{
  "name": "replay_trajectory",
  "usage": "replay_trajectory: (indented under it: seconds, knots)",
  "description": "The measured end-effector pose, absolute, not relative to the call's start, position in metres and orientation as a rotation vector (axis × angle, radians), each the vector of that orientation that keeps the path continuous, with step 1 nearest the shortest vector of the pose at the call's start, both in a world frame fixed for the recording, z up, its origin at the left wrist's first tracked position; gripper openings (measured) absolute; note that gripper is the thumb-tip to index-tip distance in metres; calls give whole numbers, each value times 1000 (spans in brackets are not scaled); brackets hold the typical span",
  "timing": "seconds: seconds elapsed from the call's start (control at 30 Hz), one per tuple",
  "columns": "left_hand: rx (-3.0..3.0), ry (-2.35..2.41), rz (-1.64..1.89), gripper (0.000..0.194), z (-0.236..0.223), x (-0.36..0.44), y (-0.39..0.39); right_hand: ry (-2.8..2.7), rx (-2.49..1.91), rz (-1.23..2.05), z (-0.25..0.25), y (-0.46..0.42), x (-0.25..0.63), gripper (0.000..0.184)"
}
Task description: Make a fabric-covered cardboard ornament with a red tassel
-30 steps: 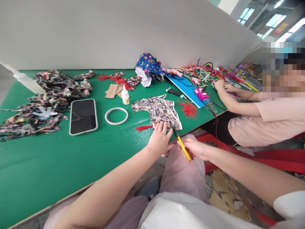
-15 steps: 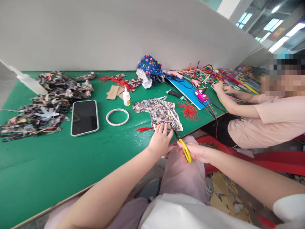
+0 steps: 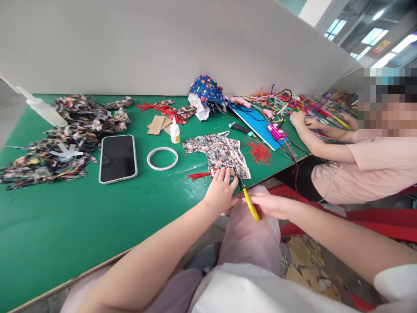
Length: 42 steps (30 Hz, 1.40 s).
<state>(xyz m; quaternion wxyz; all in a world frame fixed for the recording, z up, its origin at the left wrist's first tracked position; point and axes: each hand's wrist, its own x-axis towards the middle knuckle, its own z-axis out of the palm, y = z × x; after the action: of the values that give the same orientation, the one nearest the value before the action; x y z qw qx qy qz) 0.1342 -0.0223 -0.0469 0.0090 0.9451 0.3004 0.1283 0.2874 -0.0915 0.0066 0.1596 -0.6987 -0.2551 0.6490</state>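
Note:
My left hand point(image 3: 220, 191) lies on the lower edge of a dark floral fabric piece point(image 3: 223, 151) near the table's front edge, its fingers stretched out and a little spread. Under the fingertips shows a small brown piece point(image 3: 232, 172), and a red tassel point(image 3: 199, 176) sticks out to their left. My right hand point(image 3: 272, 205) is closed round the yellow handles of a pair of scissors point(image 3: 250, 205). The dark blades point up at the fabric's lower edge, beside my left fingers. Whether they touch the cloth, I cannot tell.
On the green table point(image 3: 97, 226) are a phone point(image 3: 117, 158), a tape roll point(image 3: 148, 161), a small glue bottle point(image 3: 175, 132), floral fabric strips point(image 3: 74, 126), a utility knife point(image 3: 241, 129) and red threads point(image 3: 259, 151). At the right, a co-worker's hands point(image 3: 299, 119) handle colourful cords.
The scissor handles have turned to look narrower and closer together in my right hand. My left hand stays on the fabric. The view has shifted slightly.

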Motion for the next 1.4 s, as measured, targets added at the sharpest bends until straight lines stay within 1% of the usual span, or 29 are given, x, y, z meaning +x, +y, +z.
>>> replay_trajectory:
  seconds: [0.1, 0.23, 0.43, 0.77, 1.4]
  knots:
    - [2946, 942, 410, 69, -47, 134, -22, -841, -2027, 1791, 0, -93, 289, 18]
    - [2935, 943, 415, 68, -48, 135, -22, -1010, -2132, 1613, -12, -96, 291, 24]
    - [2931, 947, 408, 65, -48, 135, -23, -1122, -2155, 1467, -23, -97, 288, 23]
    - [2939, 952, 405, 69, -48, 135, -23, -1219, -2245, 1272, -25, -96, 285, 23]
    - [2926, 952, 382, 70, -45, 135, -23, -1177, -2254, 1279, -23, -97, 283, 25]
